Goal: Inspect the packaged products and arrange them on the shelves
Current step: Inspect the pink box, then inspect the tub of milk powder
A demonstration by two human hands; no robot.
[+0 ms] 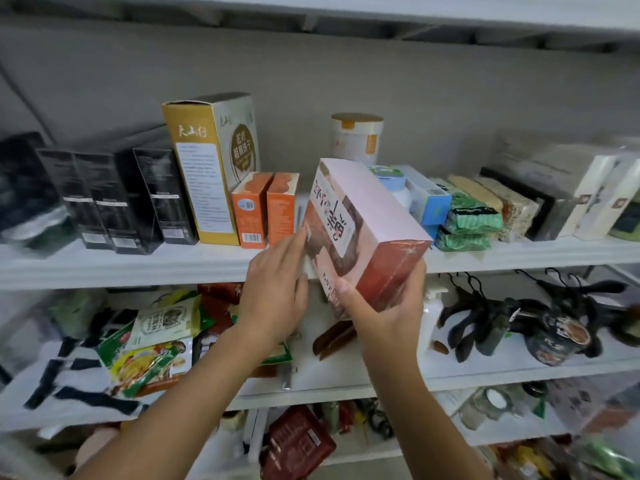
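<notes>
Your right hand (384,306): closest to you, curled round the lower, red end of the pink box (360,223), thumb on the printed face and fingers wrapped behind.
Your left hand (277,289): fingers nearly straight, their tips laid flat against the left edge of the box, gripping nothing.
Pink box: held in the air and tilted, its far end leaning up and back, in front of the upper shelf (138,268). The print on its face is too blurred to read.
Upper shelf, left of the box: two small orange boxes (251,209) stand side by side. Beside them is a tall yellow box (207,168), then a row of black boxes (114,199).
Upper shelf, behind and right: a white jar with a tan lid (356,138) stands at the back. A blue-and-white box (427,199) and stacked green packets (471,220) lie just right of the pink box.
Middle shelf (485,372): you see colourful snack pouches (156,344) heaped on the left and black hangers (485,313) on the right.
Lowest shelf: a dark red box (298,445) lies between your forearms.
</notes>
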